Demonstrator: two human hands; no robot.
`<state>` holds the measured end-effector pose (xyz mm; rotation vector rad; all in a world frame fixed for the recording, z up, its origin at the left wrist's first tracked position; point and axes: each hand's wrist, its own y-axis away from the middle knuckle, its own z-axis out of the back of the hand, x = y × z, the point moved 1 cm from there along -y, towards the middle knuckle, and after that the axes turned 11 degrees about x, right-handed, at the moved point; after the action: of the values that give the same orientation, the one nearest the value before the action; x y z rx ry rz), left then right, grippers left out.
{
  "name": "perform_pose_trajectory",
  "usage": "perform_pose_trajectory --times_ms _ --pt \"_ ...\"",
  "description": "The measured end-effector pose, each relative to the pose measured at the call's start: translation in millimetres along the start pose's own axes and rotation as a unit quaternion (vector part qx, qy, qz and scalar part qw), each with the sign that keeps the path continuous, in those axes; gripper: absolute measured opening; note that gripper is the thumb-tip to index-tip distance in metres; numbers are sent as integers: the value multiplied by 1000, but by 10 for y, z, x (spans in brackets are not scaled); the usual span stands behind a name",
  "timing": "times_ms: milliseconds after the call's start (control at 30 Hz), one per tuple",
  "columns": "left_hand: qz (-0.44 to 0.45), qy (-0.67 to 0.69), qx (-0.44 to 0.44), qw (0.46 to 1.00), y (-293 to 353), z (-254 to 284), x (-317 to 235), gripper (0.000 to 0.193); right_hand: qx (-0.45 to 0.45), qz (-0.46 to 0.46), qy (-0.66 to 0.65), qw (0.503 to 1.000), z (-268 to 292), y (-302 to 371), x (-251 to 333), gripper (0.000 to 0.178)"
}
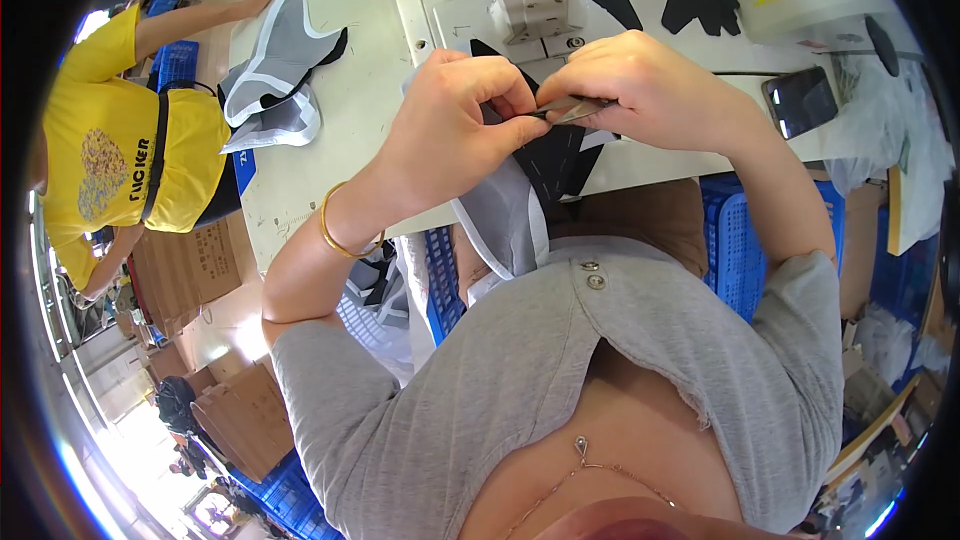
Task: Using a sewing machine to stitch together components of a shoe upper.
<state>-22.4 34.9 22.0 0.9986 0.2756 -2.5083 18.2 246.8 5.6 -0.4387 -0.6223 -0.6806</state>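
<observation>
The left hand (465, 115) was at twelve o'clock from the middle of the view, its thumb and index finger pinched almost together on a thin dark edge, which seemed to belong to the black and grey fabric piece (545, 155). This piece lay just below the hands, also near twelve o'clock, and its grey part hung over the table (360, 60) edge toward the lap, maybe so that its weight was resting there. The right hand (640, 90), toward one o'clock, had its fingers curled closed around a small metal tool (580, 110); if its blades were parted, I could not tell. The two hands nearly met, probably because such a small place needs steadying close to the tool. The sewing machine (540, 0) stood beyond them at twelve o'clock. Other grey pieces (275, 60) lay between ten and eleven o'clock, apparently kept aside to leave working room, and a phone (800, 102) at two o'clock
</observation>
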Motion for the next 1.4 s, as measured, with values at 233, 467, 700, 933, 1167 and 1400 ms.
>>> perform_pose_trajectory --times_ms 233,467,700,933,1167,1400 --pt "11 -98 10 995 33 21 -56 15 -23 51 88 995 -26 58 -13 13" --pt "63 35 -159 985 392 -133 9 15 -18 26 87 996 16 146 84 15" --pt "262 526 -33 808 261 -280 2 27 -20 41 129 991 5 134 173 18" --pt "18 -10 -320 947 280 -589 -77 10 -91 -22 -3 996 -147 239 75 17" --pt "-66 -4 -231 971 85 -264 49 43 -82 -2 41 996 -128 187 81 18" --pt "-71 -75 -19 994 36 -21 227 30 -71 8 50 996 -113 210 92 19"
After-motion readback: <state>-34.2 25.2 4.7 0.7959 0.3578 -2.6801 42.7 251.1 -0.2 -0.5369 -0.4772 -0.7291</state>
